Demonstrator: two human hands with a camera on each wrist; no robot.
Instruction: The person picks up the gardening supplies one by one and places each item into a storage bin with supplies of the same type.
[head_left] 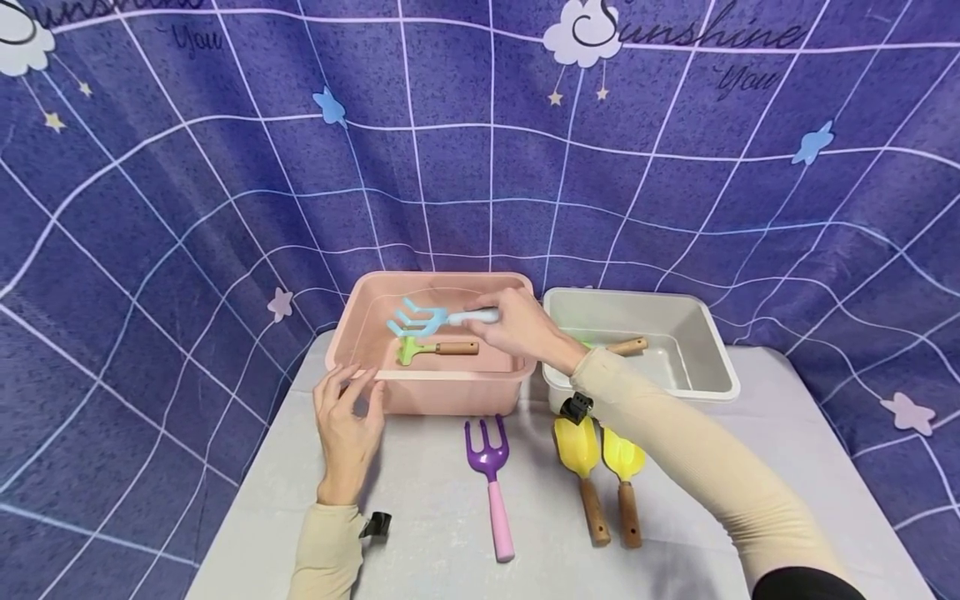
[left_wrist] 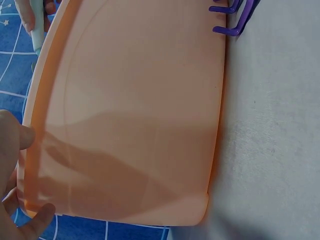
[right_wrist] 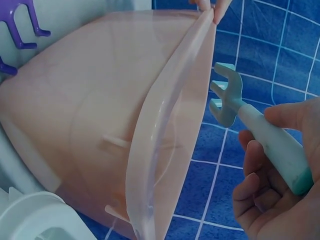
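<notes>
My right hand [head_left: 525, 329] holds a small light-blue rake [head_left: 427, 320] by its pale handle, above the inside of the pink bin [head_left: 427, 396]. In the right wrist view, thumb and fingers grip that handle, and the rake's prongs [right_wrist: 227, 95] point away from the palm. My left hand [head_left: 348, 429] holds the bin's front left corner at the rim, fingers over the edge. A green-headed rake [head_left: 408, 350] with a wooden handle lies inside the pink bin.
A grey-white bin [head_left: 712, 350] stands right of the pink one, holding a wooden-handled tool [head_left: 628, 346], its head mostly hidden by my arm. In front lie a purple fork [head_left: 489, 462] with a pink handle and two yellow shovels [head_left: 579, 446]. A patterned blue curtain [head_left: 450, 167] hangs behind.
</notes>
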